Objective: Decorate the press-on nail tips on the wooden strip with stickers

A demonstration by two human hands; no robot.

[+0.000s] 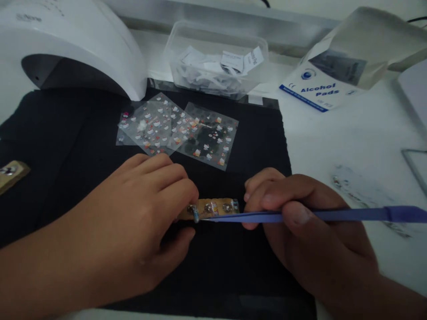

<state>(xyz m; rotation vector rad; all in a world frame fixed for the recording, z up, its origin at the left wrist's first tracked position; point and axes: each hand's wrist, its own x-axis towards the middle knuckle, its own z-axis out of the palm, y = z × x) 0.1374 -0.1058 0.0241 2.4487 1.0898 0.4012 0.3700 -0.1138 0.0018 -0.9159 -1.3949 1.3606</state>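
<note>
Near the middle of a black mat (213, 275) lies a small tan strip (218, 206) with several round metallic pieces and shiny decorated bits on it. My left hand (147, 213) grips the strip's left end, which is hidden under the fingers. My right hand (300, 213) is closed around blue tweezers (350, 215). Their thin tip points left and rests at the strip's lower edge, beside a shiny bluish piece (195, 214). Beyond the hands, patterned transparent sheets (213, 133) with small cartoon figures overlap on the mat.
A white curved lamp (86, 40) stands at the back left. A clear tub (213, 80) holds white packets. An open alcohol pads box (320, 89) is at the back right. Another tan piece (15, 173) lies far left, and a transparent sheet (363, 191) lies at the right.
</note>
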